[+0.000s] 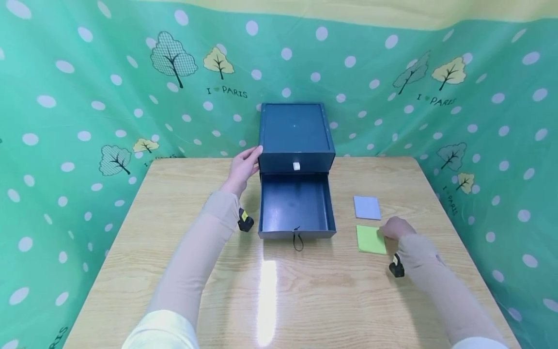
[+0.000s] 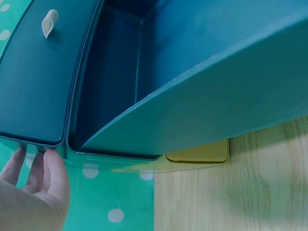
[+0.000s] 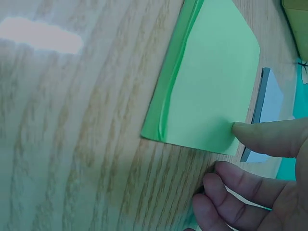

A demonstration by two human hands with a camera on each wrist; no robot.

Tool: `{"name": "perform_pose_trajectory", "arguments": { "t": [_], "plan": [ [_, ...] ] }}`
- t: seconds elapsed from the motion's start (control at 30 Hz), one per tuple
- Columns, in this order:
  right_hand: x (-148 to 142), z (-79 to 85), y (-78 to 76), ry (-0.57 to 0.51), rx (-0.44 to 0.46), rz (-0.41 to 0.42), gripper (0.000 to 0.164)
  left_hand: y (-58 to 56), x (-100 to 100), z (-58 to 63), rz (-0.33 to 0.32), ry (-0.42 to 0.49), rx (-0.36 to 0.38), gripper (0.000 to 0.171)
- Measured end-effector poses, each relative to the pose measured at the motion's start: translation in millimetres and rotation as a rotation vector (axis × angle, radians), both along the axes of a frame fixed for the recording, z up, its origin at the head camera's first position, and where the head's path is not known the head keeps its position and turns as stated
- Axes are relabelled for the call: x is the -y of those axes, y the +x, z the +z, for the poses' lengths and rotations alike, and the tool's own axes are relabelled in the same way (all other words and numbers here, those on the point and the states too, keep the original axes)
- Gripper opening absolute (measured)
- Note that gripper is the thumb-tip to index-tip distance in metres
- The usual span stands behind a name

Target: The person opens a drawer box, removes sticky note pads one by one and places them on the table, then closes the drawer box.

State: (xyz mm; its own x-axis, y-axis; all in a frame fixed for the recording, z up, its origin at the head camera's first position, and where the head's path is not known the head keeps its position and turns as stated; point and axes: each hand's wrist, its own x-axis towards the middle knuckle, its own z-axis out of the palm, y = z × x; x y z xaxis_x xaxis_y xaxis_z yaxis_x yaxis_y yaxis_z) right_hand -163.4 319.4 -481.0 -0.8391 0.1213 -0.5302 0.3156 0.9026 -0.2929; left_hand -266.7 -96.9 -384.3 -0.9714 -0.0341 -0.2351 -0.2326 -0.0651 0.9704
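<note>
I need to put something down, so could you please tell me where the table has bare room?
The table is bare in front of the open drawer and left of the left sleeve. It is crowded right of the drawer: blue pad, green pad, right hand.

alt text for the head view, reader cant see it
A person's right hand is at the edge of a green paper pad on a wooden table, while the left hand touches the side of a blue drawer unit with one drawer pulled out. A pale blue pad lies beyond the green one.
</note>
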Motion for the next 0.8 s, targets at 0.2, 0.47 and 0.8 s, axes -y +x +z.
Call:
{"name": "perform_pose_trajectory", "arguments": {
  "t": [0.2,0.47,0.8],
  "plan": [
    [-1.0,1.3,4.9,0.000,-0.045,-0.024,0.051,0.9,1.3,-1.1,0.002,0.008,0.007,0.055],
    [-5.7,5.7,4.0,-0.048,-0.094,-0.015,0.043,-0.2,1.7,-2.7,0.004,0.017,0.010,0.055],
    [9.0,22.0,-4.1,-0.250,-0.111,0.031,0.037,-0.4,2.3,-2.8,0.004,0.019,-0.002,0.056]
  ]
}}
